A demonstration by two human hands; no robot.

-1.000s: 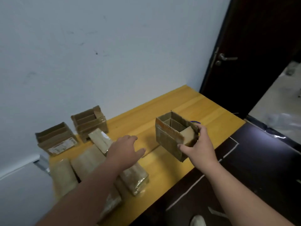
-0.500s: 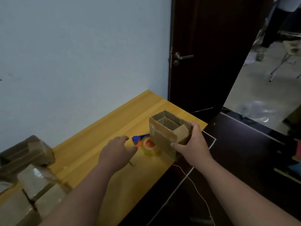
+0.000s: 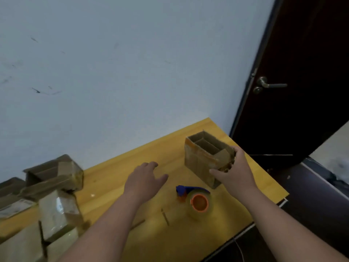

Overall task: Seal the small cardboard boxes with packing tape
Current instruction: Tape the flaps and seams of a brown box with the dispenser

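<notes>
Head view: small cardboard box (image 3: pixel 200 163), brown, top flaps open, inner dividers visible, worn tape along rim.
Gripped by right hand (image 3: pixel 233 172) at its near corner; left hand (image 3: pixel 144 179) relaxed, empty, over bench (image 3: pixel 117 178); tape dispenser (image 3: pixel 196 200) between hands.

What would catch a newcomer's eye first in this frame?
Probably the open cardboard box with its flaps up, gripped by the right hand at the far right end of the yellow table. Next, the tape roll with its orange core and blue dispenser, lying just in front of that box, with the left hand hovering open nearby. A pile of other boxes crowds the left edge.
</notes>
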